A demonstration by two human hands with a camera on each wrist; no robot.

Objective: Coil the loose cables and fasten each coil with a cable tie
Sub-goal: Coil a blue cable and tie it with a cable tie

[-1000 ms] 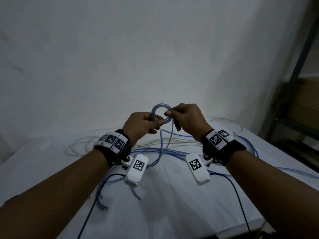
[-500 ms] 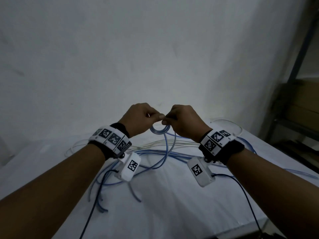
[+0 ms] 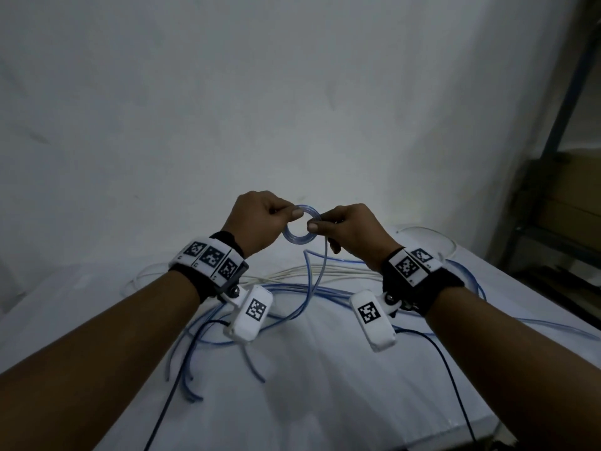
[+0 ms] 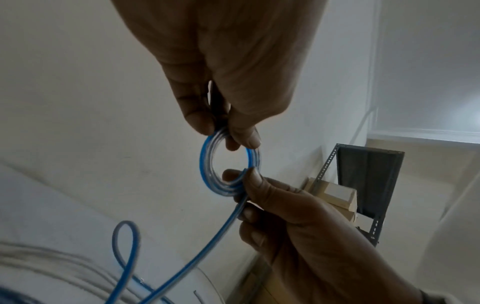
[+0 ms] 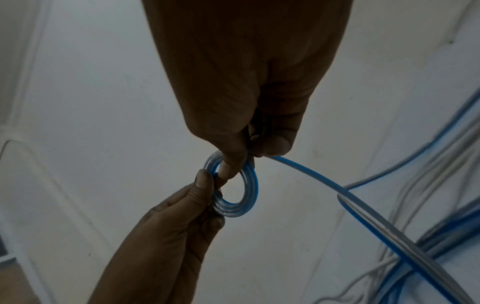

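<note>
Both hands hold a small coil of translucent blue plastic cable (image 3: 300, 226) in the air above the white-covered desk (image 3: 325, 369). The left hand (image 3: 260, 219) pinches the coil's rim at about 10 o'clock between thumb and forefinger, its grip closed on the loops; the right hand (image 3: 353, 234) pinches the opposite rim at about 3 o'clock, its grip likewise closed on the coil, with the free length of the cable running down out of its fingers (image 4: 255, 181).

Half a second ago the knuckles of the two hands nearly met over the coil, which hung below them mostly hidden. Now the hands have drawn slightly apart and the coil stands between them as an open ring, facing the head camera.

The tail of the cable (image 3: 320, 271) drops toward 6 o'clock into the loose blue cables (image 3: 292, 294) on the desk. A bundle of white cables (image 3: 309, 271) lies just beyond them, toward 12 o'clock.
</note>
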